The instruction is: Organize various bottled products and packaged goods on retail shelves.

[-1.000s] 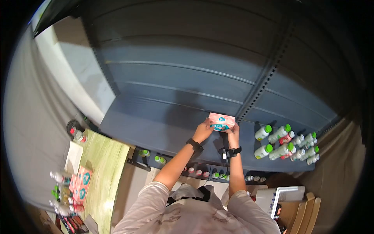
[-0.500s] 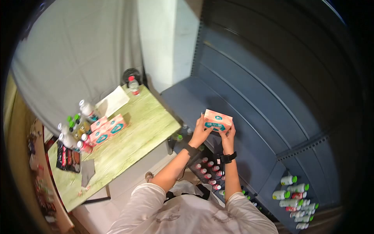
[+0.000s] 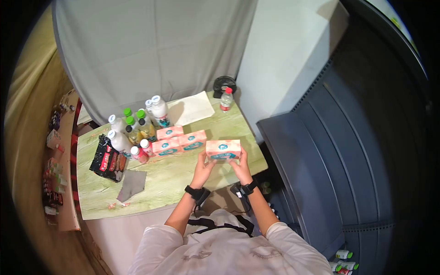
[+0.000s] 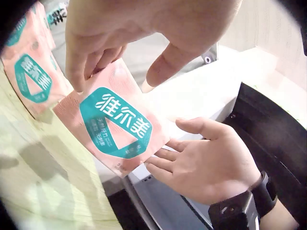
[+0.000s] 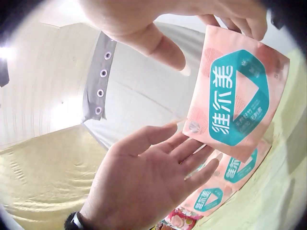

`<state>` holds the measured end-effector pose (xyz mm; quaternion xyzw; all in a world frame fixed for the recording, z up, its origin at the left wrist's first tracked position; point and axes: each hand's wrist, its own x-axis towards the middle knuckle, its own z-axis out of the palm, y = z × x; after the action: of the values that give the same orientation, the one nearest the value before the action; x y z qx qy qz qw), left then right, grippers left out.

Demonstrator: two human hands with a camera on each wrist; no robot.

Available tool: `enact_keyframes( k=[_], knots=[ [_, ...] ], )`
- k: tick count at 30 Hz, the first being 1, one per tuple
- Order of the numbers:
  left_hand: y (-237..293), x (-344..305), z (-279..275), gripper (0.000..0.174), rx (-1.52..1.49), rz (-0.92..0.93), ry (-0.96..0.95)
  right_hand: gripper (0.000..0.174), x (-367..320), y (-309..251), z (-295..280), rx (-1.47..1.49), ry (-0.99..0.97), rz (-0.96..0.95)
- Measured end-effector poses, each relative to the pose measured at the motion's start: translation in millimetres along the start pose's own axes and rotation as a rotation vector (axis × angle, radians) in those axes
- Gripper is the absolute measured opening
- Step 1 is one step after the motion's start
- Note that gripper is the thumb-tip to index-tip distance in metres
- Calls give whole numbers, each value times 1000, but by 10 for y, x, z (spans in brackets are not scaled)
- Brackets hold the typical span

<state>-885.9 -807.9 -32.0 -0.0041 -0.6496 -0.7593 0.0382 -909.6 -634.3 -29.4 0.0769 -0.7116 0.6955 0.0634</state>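
Observation:
A pink tissue pack (image 3: 223,147) with a teal label is held level between both hands, above the right part of a green wood-patterned table (image 3: 174,192). My left hand (image 3: 202,171) holds its left end, and my right hand (image 3: 242,168) holds the right end. In the left wrist view the pack's printed face (image 4: 122,122) shows, with fingers at its two ends and thumbs near the edge facing me. Fingertips partly disappear behind the pack (image 5: 237,91) in the right wrist view. Several matching tissue packs (image 3: 167,146) stand together on the table, left of the held one.
White bottles (image 3: 120,141), green-capped bottles (image 3: 145,128) and red-and-white small bottles (image 3: 139,154) crowd beside the packs. A black snack bag (image 3: 106,160) and grey cloth (image 3: 133,184) lie at left. A red-capped bottle (image 3: 226,100) stands at the back corner; dark shelving (image 3: 293,151) is on the right.
The person has turned left from the shelf toward the table. Both hands have carried the tissue pack from over the shelf to over the table's right part, keeping their hold.

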Motion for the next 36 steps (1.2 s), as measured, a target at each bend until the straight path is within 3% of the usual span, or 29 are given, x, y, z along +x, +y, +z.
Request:
enact_keyframes(
  k=[5, 14, 22, 28, 31, 36],
  knots=[
    [-114, -104, -978, 53, -95, -65, 49, 67, 100, 268, 764, -17, -159, 110],
    [-350, -69, -1792, 49, 11, -174, 84, 59, 56, 575, 1437, 30, -190, 254],
    [-516, -51, -1955, 50, 47, -226, 15, 57, 74, 862, 1533, 35, -164, 301],
    [-538, -38, -1910, 54, 121, -148, 52, 53, 136, 948, 1523, 32, -166, 295],
    [-461, -23, -1937, 46, 182, -207, 8, 53, 141, 1003, 1515, 44, -177, 264],
    [-339, -66, -1954, 38, 256, -209, 149, 58, 171, 955, 1422, -44, -205, 263]
  ],
)
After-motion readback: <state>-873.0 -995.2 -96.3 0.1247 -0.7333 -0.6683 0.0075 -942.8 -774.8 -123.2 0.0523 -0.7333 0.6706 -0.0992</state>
